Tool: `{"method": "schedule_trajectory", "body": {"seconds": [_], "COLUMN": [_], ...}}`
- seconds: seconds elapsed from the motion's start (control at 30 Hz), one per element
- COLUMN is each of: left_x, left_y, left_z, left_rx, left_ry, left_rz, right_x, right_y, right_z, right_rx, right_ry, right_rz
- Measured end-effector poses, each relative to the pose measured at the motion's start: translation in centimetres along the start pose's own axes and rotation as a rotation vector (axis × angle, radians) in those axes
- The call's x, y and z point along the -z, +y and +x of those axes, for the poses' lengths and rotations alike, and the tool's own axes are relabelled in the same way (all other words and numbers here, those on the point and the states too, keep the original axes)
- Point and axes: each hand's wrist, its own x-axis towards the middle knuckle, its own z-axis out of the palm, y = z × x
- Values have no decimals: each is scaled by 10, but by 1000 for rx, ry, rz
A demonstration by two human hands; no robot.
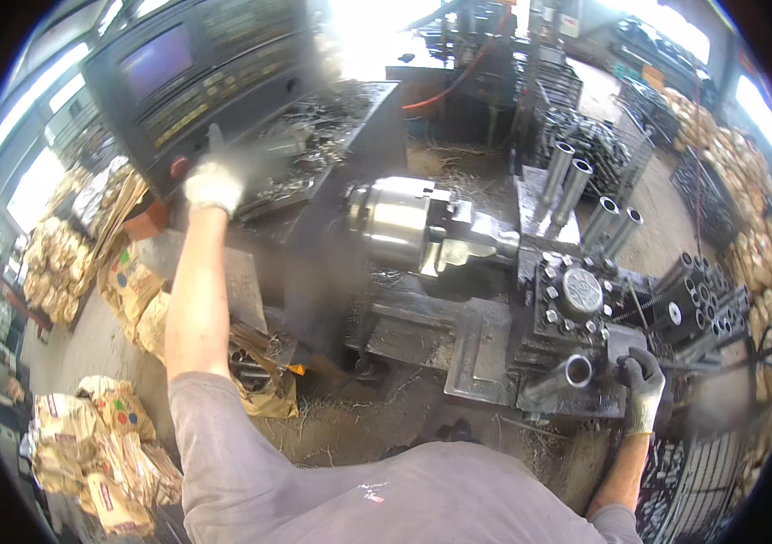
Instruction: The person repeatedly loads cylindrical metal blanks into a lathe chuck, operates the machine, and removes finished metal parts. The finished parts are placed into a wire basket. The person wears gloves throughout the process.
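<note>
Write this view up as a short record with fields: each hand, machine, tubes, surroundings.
Left hand: gloved, blurred, near the red button on the control panel
Right hand: gloved, near the bolted tool post; grip unclear
Machine: silver chuck to the left of the tool post
Tubes: four standing metal tubes beyond the tool post
Surroundings: brown sacks at lower left

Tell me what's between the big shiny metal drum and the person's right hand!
In the head view, mainly a dark, bolted metal block sits between the shiny drum and the gloved right hand.
</note>
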Motion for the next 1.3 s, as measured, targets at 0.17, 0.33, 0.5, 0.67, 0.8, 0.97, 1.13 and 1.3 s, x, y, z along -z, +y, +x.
{"method": "schedule_trajectory", "body": {"seconds": [0.17,0.33,0.5,0.67,0.8,0.97,1.13,1.3], "left_x": [5,5,-55,-108,-39,11,74,160], "left_y": [-6,62,126,88,98,68,13,-11], "left_z": [11,-184,-443,-659,-686,-744,-874,-1053], "left_rx": [121,-244,-53,430,508,725,973,1486], "left_ry": [-38,501,-413,-942,-902,-788,-573,-342], "left_rz": [-32,-619,-919,-803,-725,-782,-618,-497], "right_x": [9,11,0,-26,-74,-129,-191,-217], "right_y": [-16,22,53,59,17,28,20,17], "right_z": [-43,-61,-60,-43,-34,-89,-269,-480], "right_rx": [6,-98,-179,62,79,380,508,672], "right_ry": [-33,-85,-271,-518,-707,-742,-1218,-1921], "right_rz": [-167,-71,-3,-47,-393,-381,-258,-311]}}
